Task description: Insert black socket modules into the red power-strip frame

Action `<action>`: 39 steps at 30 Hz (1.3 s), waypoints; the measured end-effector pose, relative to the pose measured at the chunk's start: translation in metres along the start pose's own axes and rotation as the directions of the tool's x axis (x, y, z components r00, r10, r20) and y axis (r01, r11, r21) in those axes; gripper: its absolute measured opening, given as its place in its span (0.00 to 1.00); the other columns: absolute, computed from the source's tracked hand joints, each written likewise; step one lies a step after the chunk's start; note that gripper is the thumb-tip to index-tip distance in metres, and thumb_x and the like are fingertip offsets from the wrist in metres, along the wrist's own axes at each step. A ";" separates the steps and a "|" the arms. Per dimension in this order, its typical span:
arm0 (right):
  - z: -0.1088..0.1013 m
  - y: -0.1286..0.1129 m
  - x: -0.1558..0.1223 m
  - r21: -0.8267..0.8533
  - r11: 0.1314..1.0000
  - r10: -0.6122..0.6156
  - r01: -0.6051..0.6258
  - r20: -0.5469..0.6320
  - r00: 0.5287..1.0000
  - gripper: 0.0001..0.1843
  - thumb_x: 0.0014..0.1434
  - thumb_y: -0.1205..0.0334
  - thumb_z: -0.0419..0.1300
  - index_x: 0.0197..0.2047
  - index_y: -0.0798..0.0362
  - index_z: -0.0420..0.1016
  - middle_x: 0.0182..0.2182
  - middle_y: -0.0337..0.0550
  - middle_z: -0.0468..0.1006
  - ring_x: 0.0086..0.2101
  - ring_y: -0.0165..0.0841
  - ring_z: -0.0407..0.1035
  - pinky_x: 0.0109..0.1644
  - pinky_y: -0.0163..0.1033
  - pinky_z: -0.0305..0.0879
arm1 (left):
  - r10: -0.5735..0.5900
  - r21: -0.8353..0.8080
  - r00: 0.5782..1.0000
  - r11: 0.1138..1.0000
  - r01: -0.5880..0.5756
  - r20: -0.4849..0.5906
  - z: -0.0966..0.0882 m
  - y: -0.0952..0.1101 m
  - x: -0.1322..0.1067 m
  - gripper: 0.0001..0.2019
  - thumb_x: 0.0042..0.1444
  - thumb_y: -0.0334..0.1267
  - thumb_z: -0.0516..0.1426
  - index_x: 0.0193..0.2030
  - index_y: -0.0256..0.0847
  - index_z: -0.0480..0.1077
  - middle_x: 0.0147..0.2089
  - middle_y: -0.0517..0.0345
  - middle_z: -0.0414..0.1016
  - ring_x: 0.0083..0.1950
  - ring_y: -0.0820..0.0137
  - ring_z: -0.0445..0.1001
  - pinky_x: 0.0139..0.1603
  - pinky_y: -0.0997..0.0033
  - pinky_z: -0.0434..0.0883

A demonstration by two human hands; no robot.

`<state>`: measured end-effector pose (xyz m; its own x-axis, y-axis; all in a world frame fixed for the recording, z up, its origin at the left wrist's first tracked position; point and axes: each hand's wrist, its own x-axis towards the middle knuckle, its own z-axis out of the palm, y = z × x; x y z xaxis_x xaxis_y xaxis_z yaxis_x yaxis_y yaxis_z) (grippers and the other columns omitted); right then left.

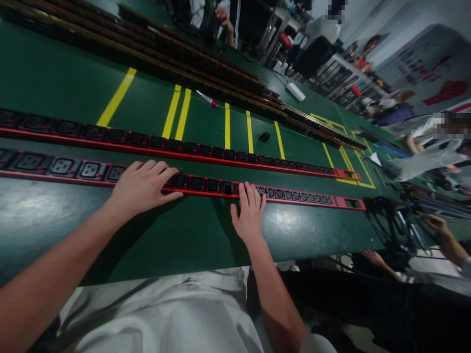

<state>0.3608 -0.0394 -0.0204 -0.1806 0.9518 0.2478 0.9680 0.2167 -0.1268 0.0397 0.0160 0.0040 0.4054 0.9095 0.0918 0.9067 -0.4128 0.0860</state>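
A long red power strip (196,184) with a row of black sockets lies across the green table. My left hand (142,186) is laid over it, fingers at its far side and thumb at its near edge, gripping it. Further right, my right hand (250,211) rests its outstretched fingers on the same strip, thumb apart, covering some sockets. Just beyond lies a second red strip (206,154), roughly parallel, touched by neither hand. Dark cables (393,211) gather at the near strip's right end.
Past the strips are a small black piece (264,136), a screwdriver (208,99) with a red-and-clear handle, and yellow tape lines (227,126). Long dark rails (206,73) run along the far side. A co-worker's hand (436,223) is at the right; other people sit further back.
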 end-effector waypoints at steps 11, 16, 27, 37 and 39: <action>-0.001 0.000 0.000 -0.004 1.000 -0.009 0.009 0.016 1.000 0.32 0.70 0.63 0.54 0.75 0.48 0.62 0.75 0.53 0.59 0.73 0.47 0.49 0.76 0.68 0.38 | 0.036 0.069 0.999 0.997 -0.034 -0.023 -0.001 0.001 0.000 0.31 0.66 0.63 0.53 0.61 0.38 0.72 0.54 0.43 0.77 0.53 0.48 0.73 0.49 0.51 0.64; -0.001 -0.001 0.000 -0.005 0.999 -0.033 0.033 0.039 0.999 0.33 0.70 0.64 0.53 0.76 0.50 0.59 0.76 0.51 0.56 0.74 0.48 0.47 0.76 0.71 0.36 | 0.038 0.089 0.999 0.995 -0.036 -0.016 -0.001 0.001 0.000 0.31 0.67 0.63 0.52 0.61 0.39 0.71 0.55 0.44 0.77 0.53 0.49 0.73 0.49 0.52 0.64; 0.001 -0.003 0.001 0.024 0.997 -0.079 0.078 0.040 0.996 0.34 0.70 0.67 0.50 0.78 0.57 0.54 0.76 0.54 0.57 0.76 0.44 0.44 0.78 0.69 0.32 | 0.037 0.071 0.999 0.997 -0.038 0.016 -0.007 0.002 0.000 0.31 0.68 0.62 0.51 0.63 0.37 0.70 0.56 0.42 0.76 0.54 0.50 0.73 0.49 0.54 0.63; 0.004 0.001 0.000 0.005 0.997 -0.083 0.083 0.013 0.996 0.38 0.71 0.67 0.51 0.81 0.53 0.47 0.76 0.55 0.57 0.76 0.45 0.46 0.78 0.68 0.37 | 0.035 0.046 0.999 0.998 -0.034 -0.008 -0.003 0.001 0.000 0.31 0.67 0.62 0.52 0.63 0.39 0.71 0.55 0.43 0.77 0.55 0.50 0.73 0.51 0.53 0.65; 0.003 0.000 0.000 0.008 0.997 -0.082 0.082 0.013 0.997 0.38 0.70 0.67 0.51 0.80 0.51 0.48 0.76 0.55 0.56 0.76 0.45 0.46 0.78 0.68 0.39 | 0.028 0.020 1.000 0.999 -0.027 -0.007 0.000 0.000 0.000 0.31 0.66 0.62 0.52 0.63 0.40 0.71 0.55 0.43 0.77 0.55 0.49 0.73 0.52 0.52 0.65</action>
<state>0.3598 -0.0389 -0.0236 -0.2618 0.9335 0.2452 0.9484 0.2960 -0.1142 0.0398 0.0161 0.0043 0.4295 0.8974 0.1006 0.8974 -0.4366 0.0637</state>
